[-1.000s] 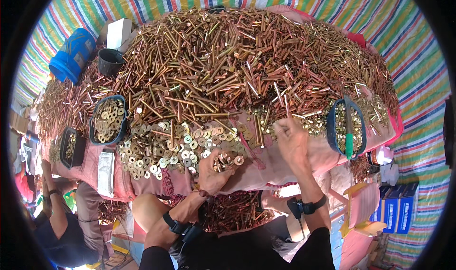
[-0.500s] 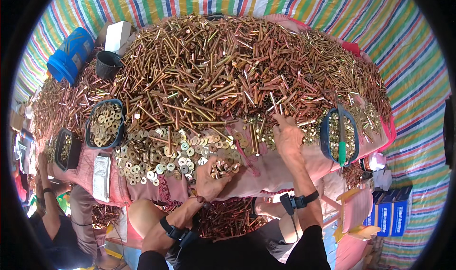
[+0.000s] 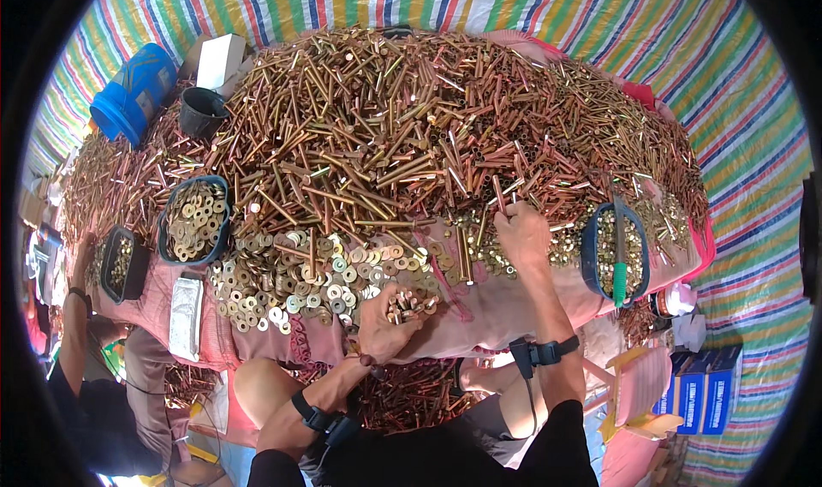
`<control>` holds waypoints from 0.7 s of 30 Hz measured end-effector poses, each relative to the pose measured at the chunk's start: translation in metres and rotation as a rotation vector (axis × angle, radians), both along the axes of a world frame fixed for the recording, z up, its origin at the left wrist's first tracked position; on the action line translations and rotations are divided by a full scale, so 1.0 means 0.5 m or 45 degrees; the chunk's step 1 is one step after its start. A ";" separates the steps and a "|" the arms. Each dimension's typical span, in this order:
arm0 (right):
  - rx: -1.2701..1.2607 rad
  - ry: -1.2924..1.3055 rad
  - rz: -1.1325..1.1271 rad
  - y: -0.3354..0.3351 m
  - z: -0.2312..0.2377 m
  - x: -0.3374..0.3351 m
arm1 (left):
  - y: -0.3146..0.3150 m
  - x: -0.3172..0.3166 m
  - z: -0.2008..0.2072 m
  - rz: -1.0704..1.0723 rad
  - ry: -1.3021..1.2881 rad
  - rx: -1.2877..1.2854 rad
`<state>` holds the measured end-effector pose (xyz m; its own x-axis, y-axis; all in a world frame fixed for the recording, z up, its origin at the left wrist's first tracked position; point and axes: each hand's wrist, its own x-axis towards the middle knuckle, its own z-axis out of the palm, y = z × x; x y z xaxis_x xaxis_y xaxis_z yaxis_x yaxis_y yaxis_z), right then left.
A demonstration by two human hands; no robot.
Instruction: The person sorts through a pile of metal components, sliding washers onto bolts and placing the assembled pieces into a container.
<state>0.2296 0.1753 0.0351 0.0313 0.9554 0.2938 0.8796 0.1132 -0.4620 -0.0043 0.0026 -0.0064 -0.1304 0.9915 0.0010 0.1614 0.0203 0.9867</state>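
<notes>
My left hand (image 3: 385, 328) is closed around a bundle of bolts (image 3: 409, 305), their ends pointing up, at the near edge of the washers. To the right, my right hand (image 3: 526, 237) pinches a copper-coloured bolt (image 3: 498, 192) that tilts up from the fingertips over the edge of the heap. Loose nuts (image 3: 492, 254) lie under and beside that hand. A few long bolts (image 3: 465, 256) stand out between my hands on the pink cloth (image 3: 479, 303). Flat round washers (image 3: 317, 292) are spread left of my left hand.
A wide heap of bolts (image 3: 368, 119) fills the surface beyond. Right stands a blue basket (image 3: 587, 260) of nuts with a green-handled tool (image 3: 619, 283) across it. Left are a washer basket (image 3: 226, 230), a dark nut tub (image 3: 133, 283), a blue bucket (image 3: 128, 101) and a co-worker's arm (image 3: 75, 316).
The fingers of my right hand have curled in closer around the bolt, and the hand has shifted slightly. My left hand still holds its bundle. The whole view has moved a little.
</notes>
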 end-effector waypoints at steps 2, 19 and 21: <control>-0.213 0.446 0.141 -0.026 0.023 0.012 | 0.002 0.002 0.004 -0.020 -0.052 -0.024; -0.578 0.665 0.827 -0.229 0.066 -0.076 | 0.002 -0.004 -0.011 -0.033 -0.018 0.046; -0.471 0.583 0.863 -0.231 0.082 -0.082 | 0.002 -0.005 -0.018 -0.059 -0.053 0.043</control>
